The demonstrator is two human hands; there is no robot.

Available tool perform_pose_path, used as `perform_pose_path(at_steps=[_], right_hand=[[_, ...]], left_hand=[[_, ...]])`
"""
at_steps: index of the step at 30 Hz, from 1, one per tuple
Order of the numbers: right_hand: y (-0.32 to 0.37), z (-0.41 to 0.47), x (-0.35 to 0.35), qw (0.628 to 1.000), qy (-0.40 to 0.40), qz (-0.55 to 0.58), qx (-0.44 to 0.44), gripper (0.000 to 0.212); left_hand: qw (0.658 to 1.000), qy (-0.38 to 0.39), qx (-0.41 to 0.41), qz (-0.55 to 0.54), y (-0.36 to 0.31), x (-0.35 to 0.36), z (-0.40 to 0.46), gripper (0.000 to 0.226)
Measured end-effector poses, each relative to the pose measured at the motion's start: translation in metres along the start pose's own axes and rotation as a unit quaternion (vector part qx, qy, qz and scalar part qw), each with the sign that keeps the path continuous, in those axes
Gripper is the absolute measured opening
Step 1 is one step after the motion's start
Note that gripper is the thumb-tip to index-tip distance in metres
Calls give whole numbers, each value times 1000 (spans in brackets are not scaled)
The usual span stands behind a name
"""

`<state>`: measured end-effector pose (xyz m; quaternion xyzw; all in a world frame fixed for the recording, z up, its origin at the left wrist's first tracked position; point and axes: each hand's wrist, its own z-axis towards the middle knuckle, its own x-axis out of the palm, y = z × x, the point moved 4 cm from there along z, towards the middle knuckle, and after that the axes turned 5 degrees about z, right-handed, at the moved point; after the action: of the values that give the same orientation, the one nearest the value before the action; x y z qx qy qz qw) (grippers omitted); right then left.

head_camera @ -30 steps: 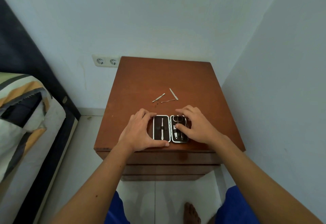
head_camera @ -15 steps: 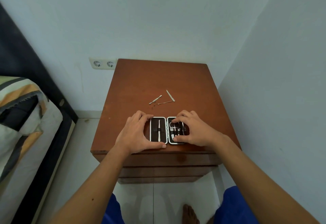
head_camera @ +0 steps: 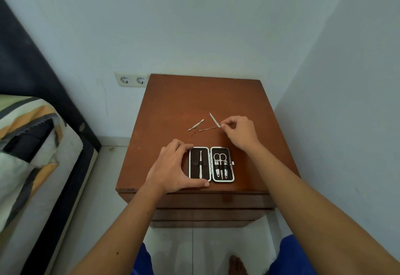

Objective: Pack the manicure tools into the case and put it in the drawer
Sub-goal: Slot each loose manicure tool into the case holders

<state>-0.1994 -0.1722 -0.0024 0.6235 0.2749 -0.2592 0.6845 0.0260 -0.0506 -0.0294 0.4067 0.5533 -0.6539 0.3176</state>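
The manicure case [head_camera: 211,164] lies open and flat near the front edge of the brown nightstand [head_camera: 194,99]. Its left half holds one slim tool; its right half holds scissors and two other tools. My left hand [head_camera: 173,167] grips the case's left side, thumb along its front edge. Three loose metal tools lie farther back: a cuticle pusher [head_camera: 195,124], a thin pick [head_camera: 207,129] and a nail file [head_camera: 214,119]. My right hand [head_camera: 239,131] pinches the file's near end with its fingertips; the file rests on the wood.
The nightstand's drawer fronts [head_camera: 212,206] below the top are closed. A bed [head_camera: 28,155] with striped bedding stands at the left, a double wall socket [head_camera: 132,79] behind it. A wall runs close along the right. My bare foot [head_camera: 237,265] is on the tiled floor.
My right hand left the case's right half and moved back and right to the nail file, closing its fingertips on the file's end. My left hand stayed on the case.
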Motion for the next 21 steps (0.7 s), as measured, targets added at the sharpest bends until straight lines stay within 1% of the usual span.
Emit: perform_pose_path(at_steps=[2,4,9,14,17,21], right_hand=[[-5,9,7,999,-16,14,48,11],[-8,12,13,997,-33,15,66,12],[-4,7,15,998,-43,-30,35,10],[-3,10,18,997,-47,-43,51,13],[-1,9,21,996,-38,-68,47,22],[0,8,26,991,-8,-130,7,20]], left_hand=[[1000,0,0,-1,0,0,0,126],[1000,2,-1,-1,0,0,0,126],[1000,0,5,4,0,1,1,126],[1000,-1,4,2,-1,0,1,125],[1000,4,-1,1,-1,0,0,125],[1000,5,0,2,-1,0,1,125]])
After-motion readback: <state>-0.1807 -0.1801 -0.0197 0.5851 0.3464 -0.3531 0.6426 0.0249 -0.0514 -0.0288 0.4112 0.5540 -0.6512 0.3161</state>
